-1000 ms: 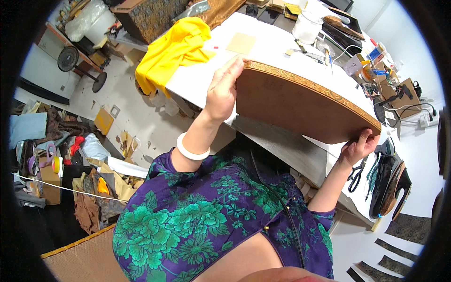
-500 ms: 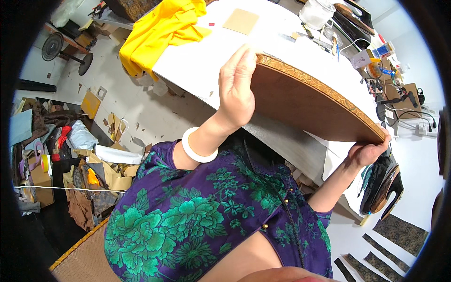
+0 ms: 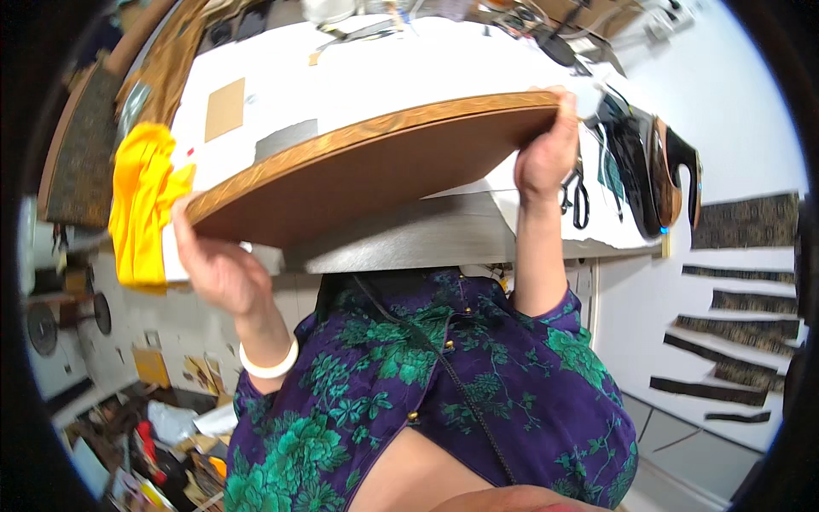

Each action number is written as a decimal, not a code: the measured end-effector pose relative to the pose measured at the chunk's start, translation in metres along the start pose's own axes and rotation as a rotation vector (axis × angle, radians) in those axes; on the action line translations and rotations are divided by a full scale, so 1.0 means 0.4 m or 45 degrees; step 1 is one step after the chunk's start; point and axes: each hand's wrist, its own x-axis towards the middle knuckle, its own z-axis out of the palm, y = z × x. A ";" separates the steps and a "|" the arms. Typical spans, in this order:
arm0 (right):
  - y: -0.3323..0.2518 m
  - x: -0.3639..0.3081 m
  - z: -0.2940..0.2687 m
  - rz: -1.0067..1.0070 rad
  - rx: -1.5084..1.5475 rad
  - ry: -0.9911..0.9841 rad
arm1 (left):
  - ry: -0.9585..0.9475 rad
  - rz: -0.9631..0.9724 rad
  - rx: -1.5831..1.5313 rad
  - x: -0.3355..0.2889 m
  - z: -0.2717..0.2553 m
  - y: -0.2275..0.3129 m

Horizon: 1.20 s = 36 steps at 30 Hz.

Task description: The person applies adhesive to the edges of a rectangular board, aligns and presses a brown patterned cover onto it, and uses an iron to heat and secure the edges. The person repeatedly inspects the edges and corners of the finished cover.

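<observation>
Both my hands hold up a wide brown board [image 3: 367, 175] with a golden-brown patterned edge band, tilted above the white-covered table [image 3: 290, 64]. The plain brown face is turned toward me. At its left end, my left hand [image 3: 223, 271] is closed on the corner, a white bangle [image 3: 271, 369] on that wrist. My right hand [image 3: 548, 154] grips the opposite end, its thumb against the edge band. Just right of that hand lie black-handled scissors [image 3: 581, 205]. The board's far side and some of my fingers are hidden.
Yellow cloth [image 3: 139, 205] lies at the table's left end, near a tan card [image 3: 224, 109]. Beyond the board are a grey sheet [image 3: 287, 136] and tools. Glossy black and brown curved pieces [image 3: 636, 162] stand at right. Patterned strips [image 3: 742, 222] hang on the right wall. Scraps cover the lower-left floor.
My view has swung to the right, squarely facing the table. The board has tilted the other way: its right end is now higher and its left end lower. Both hands keep their grip.
</observation>
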 end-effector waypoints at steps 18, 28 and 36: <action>-0.070 -0.026 0.043 0.065 0.455 -0.332 | 0.335 -0.042 0.110 0.044 0.019 0.007; -0.070 -0.011 0.039 -0.127 0.581 -0.438 | 0.295 -0.085 0.125 0.091 0.031 -0.022; -0.152 0.002 0.010 0.198 0.651 -0.656 | 0.000 -0.608 0.128 0.214 -0.008 0.059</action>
